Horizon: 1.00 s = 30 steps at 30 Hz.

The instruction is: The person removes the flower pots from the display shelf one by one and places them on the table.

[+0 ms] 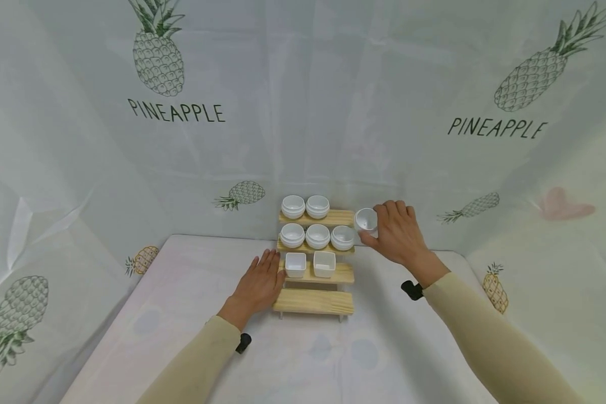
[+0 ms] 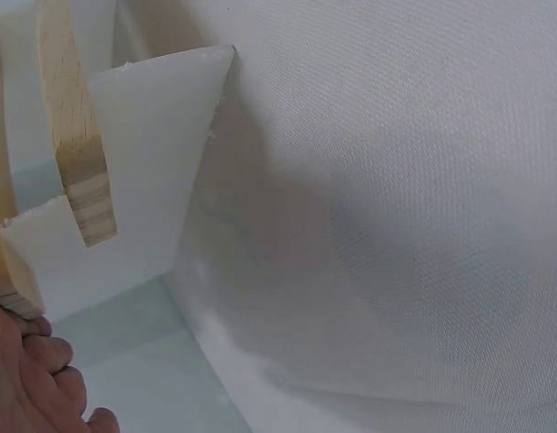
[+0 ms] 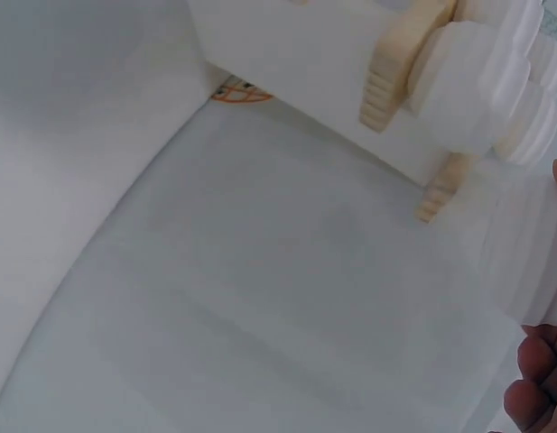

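My right hand (image 1: 396, 231) grips a small round white bowl (image 1: 366, 219) between thumb and fingers, just off the right end of the top step of a tiered wooden stand (image 1: 313, 301). In the right wrist view, the held bowl (image 3: 522, 248) shows ribbed sides beside that step's end. My left hand (image 1: 259, 283) lies with straight fingers along the stand's left side, touching a step's end in the left wrist view. Two round bowls (image 1: 317, 206) stand on the top step and three similar bowls (image 1: 317, 236) on the second. Two square white dishes (image 1: 324, 264) occupy the third.
The stand's white side panel (image 2: 152, 153) rises from the pale cloth-covered table (image 1: 182, 269). Close behind hangs a whitish pineapple-print curtain (image 1: 328, 112), which also encloses both sides. The lowest step bears no dishes.
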Each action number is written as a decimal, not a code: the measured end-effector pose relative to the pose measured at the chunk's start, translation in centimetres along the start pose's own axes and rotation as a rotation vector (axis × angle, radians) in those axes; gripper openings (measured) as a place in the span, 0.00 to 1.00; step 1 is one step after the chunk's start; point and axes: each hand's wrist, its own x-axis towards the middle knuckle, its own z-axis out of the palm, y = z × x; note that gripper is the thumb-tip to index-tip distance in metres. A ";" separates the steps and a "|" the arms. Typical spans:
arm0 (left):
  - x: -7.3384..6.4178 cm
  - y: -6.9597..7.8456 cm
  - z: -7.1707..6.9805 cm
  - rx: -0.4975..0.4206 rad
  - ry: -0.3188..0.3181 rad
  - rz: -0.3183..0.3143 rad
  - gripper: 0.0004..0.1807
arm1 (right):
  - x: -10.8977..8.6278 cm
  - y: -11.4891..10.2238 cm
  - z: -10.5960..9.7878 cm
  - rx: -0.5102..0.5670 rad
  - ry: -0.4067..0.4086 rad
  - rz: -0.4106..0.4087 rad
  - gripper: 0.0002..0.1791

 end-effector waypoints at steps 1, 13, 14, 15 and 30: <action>0.0 0.0 0.0 -0.002 0.001 0.000 0.36 | -0.5 0.2 0.0 0.004 0.002 0.004 0.36; 0.1 0.0 0.1 -0.002 -0.013 0.003 0.36 | -7.3 0.9 2.4 0.032 -0.008 0.023 0.34; 0.1 0.0 0.1 -0.007 -0.010 0.004 0.36 | -7.8 0.7 2.8 0.037 -0.014 0.025 0.34; 0.1 0.0 0.1 -0.008 -0.010 0.004 0.36 | -8.4 0.6 3.2 0.041 -0.020 0.028 0.34; 0.1 0.2 0.1 -0.019 -0.006 -0.015 0.36 | -14.1 -2.5 8.4 0.048 -0.257 0.083 0.31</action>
